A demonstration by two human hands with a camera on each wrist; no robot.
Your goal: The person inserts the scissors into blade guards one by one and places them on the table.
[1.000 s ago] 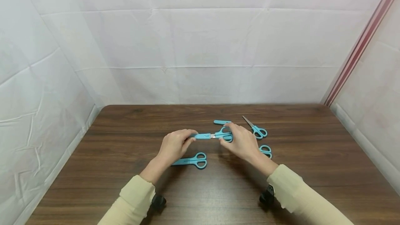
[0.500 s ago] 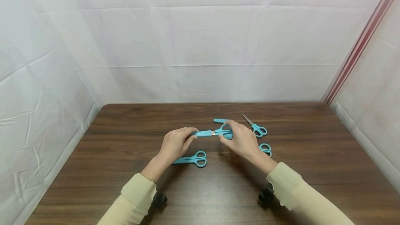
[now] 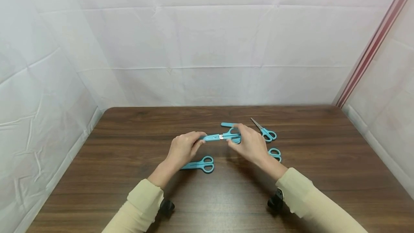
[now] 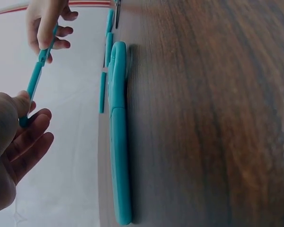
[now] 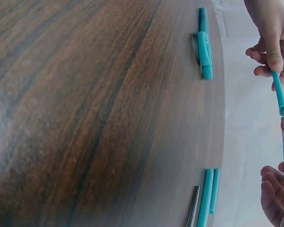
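Above the middle of the dark wood-grain tabletop (image 3: pixel 129 146), both hands held one pair of teal plastic-handled scissors with a teal blade cover (image 3: pixel 221 137), lifted clear of the surface. The left hand (image 3: pixel 182 148) pinched the cover's tip between thumb and curled fingers (image 4: pixel 31 137), while the right hand (image 3: pixel 250 145) had its fingers curled round the handle loops; a short strip of bare metal showed between cover and handles. At the left hand's 5 o'clock lay a second covered pair of teal scissors (image 3: pixel 198 164), flat on the tabletop. A loose teal blade cover (image 3: pixel 228 124) lay at the right hand's 11 o'clock, an uncovered pair of teal-handled scissors with bare steel blades (image 3: pixel 264 131) at its 1 o'clock, and another teal scissor handle (image 3: pixel 275 154), partly hidden, at its 3 o'clock.
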